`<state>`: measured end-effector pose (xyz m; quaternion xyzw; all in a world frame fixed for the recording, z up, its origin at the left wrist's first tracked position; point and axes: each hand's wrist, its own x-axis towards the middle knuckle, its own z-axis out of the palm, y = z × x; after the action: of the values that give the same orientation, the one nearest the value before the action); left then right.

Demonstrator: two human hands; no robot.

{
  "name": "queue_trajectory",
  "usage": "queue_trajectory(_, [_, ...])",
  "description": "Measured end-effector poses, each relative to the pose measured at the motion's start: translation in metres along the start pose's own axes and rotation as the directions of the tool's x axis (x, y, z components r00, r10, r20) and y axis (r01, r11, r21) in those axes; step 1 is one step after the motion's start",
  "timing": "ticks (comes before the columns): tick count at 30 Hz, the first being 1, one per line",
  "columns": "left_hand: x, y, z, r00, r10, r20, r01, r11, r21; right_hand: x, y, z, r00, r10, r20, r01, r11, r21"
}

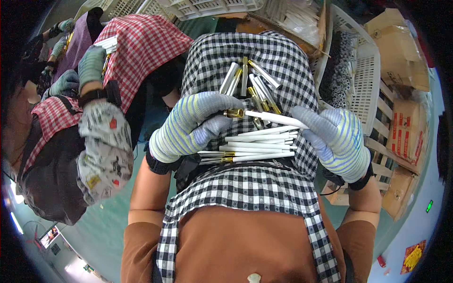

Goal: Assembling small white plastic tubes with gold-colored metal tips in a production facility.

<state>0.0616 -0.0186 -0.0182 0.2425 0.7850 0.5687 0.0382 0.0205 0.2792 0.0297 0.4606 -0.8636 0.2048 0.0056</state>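
Note:
My left hand [188,126], in a striped knit glove, is closed with thumb and fingers round a short gold tube [234,113], its open end facing right. Between the gloved fingers of my right hand [339,140] is a slim white stick [276,118]. The stick's left tip lies close to the tube's mouth; whether they touch I cannot tell. A row of white sticks [259,146] lies across my lap below the hands, a few with gold parts. Beyond the hands, several white-and-gold tubes [264,74] rest loosely on my checkered apron [207,52].
At the right stands a white plastic crate [367,70] with many grey tubes [340,85]. A cardboard box [264,23] holds clear-wrapped white sticks at the back. Cartons [403,127] sit on a wooden pallet further right. A co-worker in a red checkered apron [146,37] works close at left.

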Motion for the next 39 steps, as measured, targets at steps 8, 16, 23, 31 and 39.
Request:
queue_trajectory(8, [-0.008, 0.005, 0.004, 0.999, -0.039, 0.025, 0.035, 0.989, 0.145, 0.012, -0.010, -0.009, 0.979, -0.168, 0.117, 0.192, 0.953, -0.234])
queue_trajectory(16, [-0.033, 0.019, 0.027, 0.981, -0.129, 0.143, 0.072, 0.935, 0.346, -0.010, -0.018, 0.025, 0.942, -0.089, 0.324, 0.043, 0.988, 0.146])
queue_trajectory(23, [-0.058, 0.024, 0.029, 0.947, -0.230, 0.226, 0.090, 0.862, 0.498, -0.015, -0.016, 0.062, 0.970, -0.143, 0.195, 0.075, 0.943, 0.323])
queue_trajectory(31, [-0.066, 0.021, 0.008, 0.966, -0.224, 0.128, 0.125, 0.840, 0.528, -0.004, 0.001, 0.059, 0.983, -0.112, 0.147, 0.102, 0.992, 0.071])
queue_trajectory(39, [0.010, -0.015, -0.010, 0.997, 0.025, -0.074, 0.037, 0.682, 0.731, 0.016, -0.006, 0.079, 0.968, -0.130, 0.213, 0.148, 0.986, -0.074])
